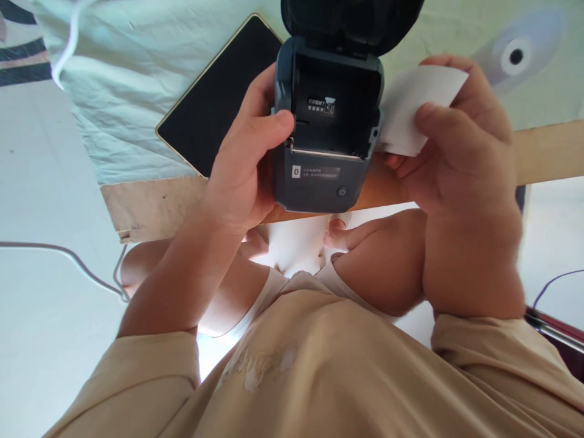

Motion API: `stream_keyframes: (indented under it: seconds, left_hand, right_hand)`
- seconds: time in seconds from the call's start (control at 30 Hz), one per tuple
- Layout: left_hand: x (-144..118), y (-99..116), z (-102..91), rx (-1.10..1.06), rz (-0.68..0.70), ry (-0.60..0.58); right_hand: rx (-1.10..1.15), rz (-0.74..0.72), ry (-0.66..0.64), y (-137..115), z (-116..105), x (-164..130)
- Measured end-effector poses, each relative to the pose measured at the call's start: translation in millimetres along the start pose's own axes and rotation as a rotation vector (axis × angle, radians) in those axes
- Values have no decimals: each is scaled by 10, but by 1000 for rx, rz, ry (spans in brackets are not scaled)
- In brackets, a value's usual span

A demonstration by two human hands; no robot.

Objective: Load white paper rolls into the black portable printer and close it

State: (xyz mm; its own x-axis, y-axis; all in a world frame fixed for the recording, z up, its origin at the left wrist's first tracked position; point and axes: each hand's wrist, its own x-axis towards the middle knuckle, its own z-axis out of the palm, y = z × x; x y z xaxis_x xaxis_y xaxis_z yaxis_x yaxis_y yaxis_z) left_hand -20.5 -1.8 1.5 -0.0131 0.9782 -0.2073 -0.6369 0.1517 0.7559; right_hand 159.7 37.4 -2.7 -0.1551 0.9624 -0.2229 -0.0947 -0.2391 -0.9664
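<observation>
A small dark label printer is held up over the table's front edge, its black lid swung open at the far side. Inside, the paper bay shows a printed sticker, and no roll sits in it. My left hand grips the printer by its left side, thumb on the rim. Just right of the printer, my right hand pinches a curved piece of white paper between thumb and fingers. The paper's left edge is beside the printer wall; whether they touch I cannot tell.
A black tablet with a pale gold rim lies on the light green cloth behind my left hand. A translucent object with a dark round centre lies at the back right. White cables run at the left; the wooden table edge is bare.
</observation>
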Motion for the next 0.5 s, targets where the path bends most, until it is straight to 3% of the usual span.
stream_keyframes:
  seconds: [0.27,0.37,0.5]
  left_hand:
    - [-3,-3,82,-5,19,91]
    - [2,-15,56,5,19,62]
    - [5,-14,12,20,23,25]
  right_hand:
    - [85,136,41,-37,-6,32]
    - [98,175,55,-28,-16,66]
    - [87,116,68,-28,22,31]
